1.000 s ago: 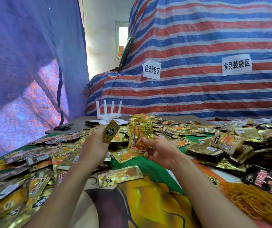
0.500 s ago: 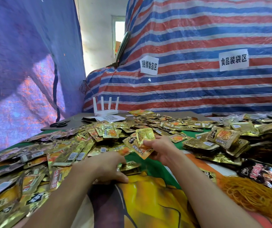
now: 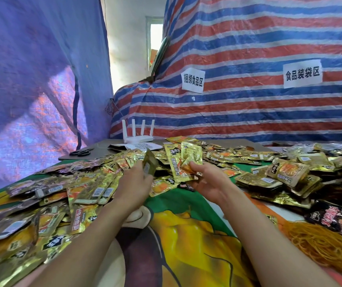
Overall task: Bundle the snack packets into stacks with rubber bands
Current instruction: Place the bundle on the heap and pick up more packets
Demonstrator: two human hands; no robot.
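Gold snack packets [image 3: 95, 189] lie scattered all over the table. My right hand [image 3: 208, 180] grips a small upright stack of gold packets [image 3: 183, 160] above the table's middle. My left hand [image 3: 134, 183] pinches a single gold packet [image 3: 149, 165], raised just left of that stack and seen nearly edge-on. A heap of orange rubber bands [image 3: 321, 247] lies at the near right, beside my right forearm.
A white router [image 3: 138, 135] and black scissors [image 3: 82, 152] sit at the table's far left. Black-and-red packets [image 3: 335, 218] lie at the right. Striped tarpaulin [image 3: 248, 112] with paper labels walls the back, a blue sheet [image 3: 31, 79] the left.
My left hand was down on the table picking at a packet; it has come up with one packet toward the stack. My right hand has raised its stack upright.
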